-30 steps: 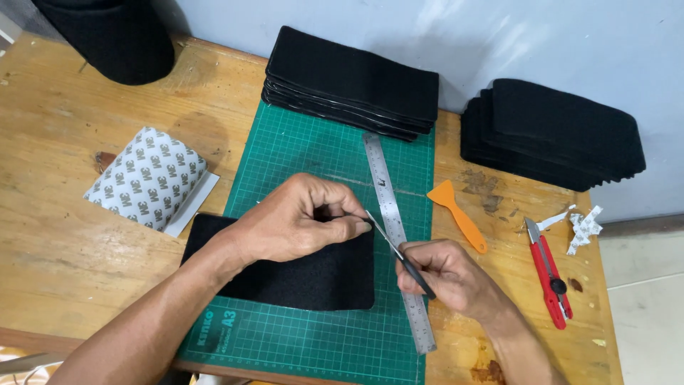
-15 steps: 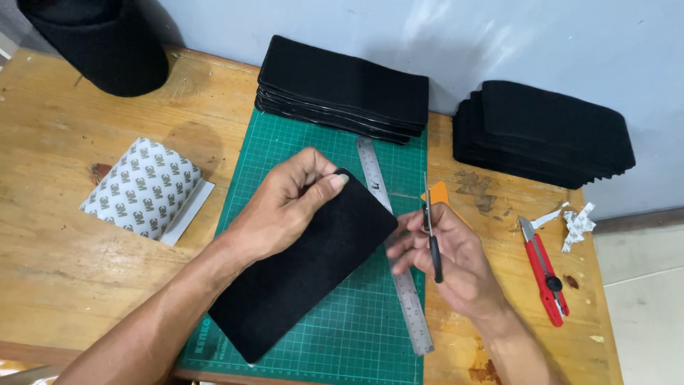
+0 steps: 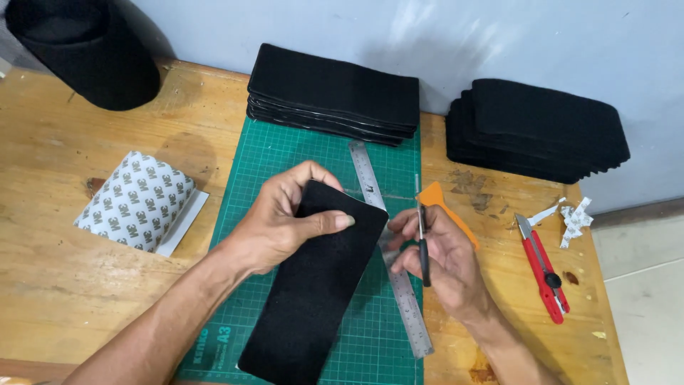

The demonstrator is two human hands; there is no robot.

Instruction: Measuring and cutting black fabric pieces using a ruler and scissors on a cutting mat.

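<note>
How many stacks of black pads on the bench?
2: one stack at the far edge of the green mat, another stack at far right by the wall. None visibly hidden.

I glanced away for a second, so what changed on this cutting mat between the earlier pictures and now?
The left hand lifted the black felt piece off the green mat and turned it from lying crosswise to running lengthwise toward the person. The right hand swung its thin black tool off the felt and upright. The steel ruler, red knife and felt stacks stayed put.
</note>
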